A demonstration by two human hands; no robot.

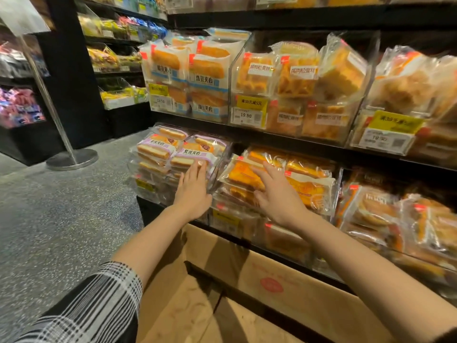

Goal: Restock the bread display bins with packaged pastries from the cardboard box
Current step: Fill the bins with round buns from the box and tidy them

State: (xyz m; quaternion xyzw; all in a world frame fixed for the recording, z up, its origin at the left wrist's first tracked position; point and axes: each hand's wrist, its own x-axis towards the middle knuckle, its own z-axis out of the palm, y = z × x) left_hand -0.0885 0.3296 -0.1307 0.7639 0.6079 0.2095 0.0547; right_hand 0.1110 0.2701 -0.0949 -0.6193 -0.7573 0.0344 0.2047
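I'm reaching both hands at the lower shelf bins. My left hand (192, 191) is lying flat, fingers straight, pressing on the purple-label packs (173, 154) in the left bin (148, 189); its grip is apart, holding nothing. My right hand (277, 194) is spreading its fingers over the orange packs (309, 184) in the next bin (237, 219), touching the top pack, grip apart too, nothing clamped. The box (284, 288) is sitting on the floor (61, 219) right below my arms, against the shelf base, flaps open; I cannot tell what is inside. To the right another bin (395, 214) is holding brown pastries, blurred. The upper shelf (284, 137) is carrying full bins with yellow price tags (251, 103). A metal stand (71, 158) is standing on the floor to the left, well apart from the box. My plaid sleeve (99, 305) is covering the left upper arm.
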